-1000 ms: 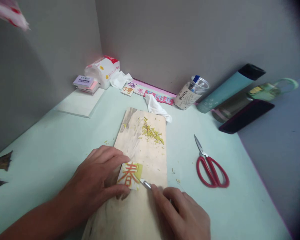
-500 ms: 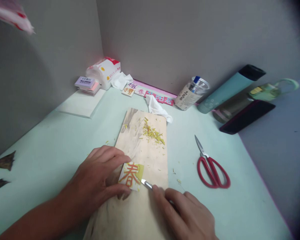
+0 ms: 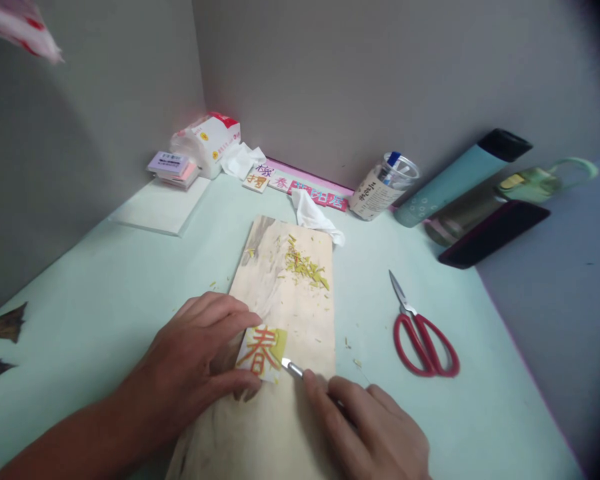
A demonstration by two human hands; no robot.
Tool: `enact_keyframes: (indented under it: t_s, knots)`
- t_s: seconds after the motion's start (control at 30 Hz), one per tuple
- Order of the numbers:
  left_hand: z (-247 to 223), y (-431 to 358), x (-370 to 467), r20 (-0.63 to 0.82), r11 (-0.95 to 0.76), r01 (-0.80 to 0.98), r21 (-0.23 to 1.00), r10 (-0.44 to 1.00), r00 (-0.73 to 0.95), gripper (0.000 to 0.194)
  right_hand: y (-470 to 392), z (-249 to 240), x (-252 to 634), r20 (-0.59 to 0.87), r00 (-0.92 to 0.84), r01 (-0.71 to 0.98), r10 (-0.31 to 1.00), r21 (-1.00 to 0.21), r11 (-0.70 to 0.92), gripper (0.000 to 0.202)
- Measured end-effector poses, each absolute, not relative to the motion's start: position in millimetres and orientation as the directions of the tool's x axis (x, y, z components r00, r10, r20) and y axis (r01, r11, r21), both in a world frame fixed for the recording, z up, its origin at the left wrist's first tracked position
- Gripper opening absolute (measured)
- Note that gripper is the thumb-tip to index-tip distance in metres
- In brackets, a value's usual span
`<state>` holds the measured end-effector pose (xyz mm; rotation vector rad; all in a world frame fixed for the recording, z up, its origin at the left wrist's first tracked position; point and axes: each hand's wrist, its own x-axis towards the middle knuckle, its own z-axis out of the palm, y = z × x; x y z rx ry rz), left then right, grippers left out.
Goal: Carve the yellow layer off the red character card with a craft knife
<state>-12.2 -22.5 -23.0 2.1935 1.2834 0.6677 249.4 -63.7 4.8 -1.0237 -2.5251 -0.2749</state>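
Observation:
A small square carving block (image 3: 261,353), pale and yellow-green with an orange-red character on it, lies on a wooden board (image 3: 280,427). My left hand (image 3: 200,360) grips the block at its upper and lower edges between the fingers and thumb. In my right hand (image 3: 370,427) is a carving knife (image 3: 293,368) with a silver collar, its blade at the block's right side. Most of the knife's handle is hidden by the fingers. Yellow-green shavings (image 3: 305,267) lie heaped at the far end of the board.
Red-handled scissors (image 3: 424,340) lie on the table right of the board. Behind it are a crumpled tissue (image 3: 315,217), carved character blocks (image 3: 317,193) and a clear cup (image 3: 377,187). Bottles (image 3: 460,177) and a dark phone (image 3: 495,233) stand at right; a tissue pack (image 3: 207,143) sits back left.
Both hands, the block and the knife stay almost where they were. The camera view has shifted very slightly.

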Motion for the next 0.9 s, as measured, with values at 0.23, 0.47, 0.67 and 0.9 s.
enact_keyframes:
  t_s: [0.23,0.47,0.67,0.9]
  knots:
    - [-23,-23,-11,0.165,-0.440,0.646,0.624,0.882,0.441,0.059,-67,1,245,0.456,-0.611,0.719,0.647,-0.024,0.695,0.038]
    - [-22,-23,-12,0.164,-0.447,0.647,0.617,0.878,0.450,0.059,-69,-6,248,0.410,-0.604,0.728,0.684,-0.067,0.683,0.039]
    - [-23,-21,-13,0.164,-0.449,0.646,0.617,0.876,0.453,0.058,-71,-6,253,0.400,-0.592,0.747,0.700,-0.053,0.663,0.039]
    - [-24,-21,-15,0.179,-0.467,0.636,0.614,0.867,0.465,0.057,-75,-16,257,0.405,-0.583,0.768,0.704,-0.008,0.640,0.037]
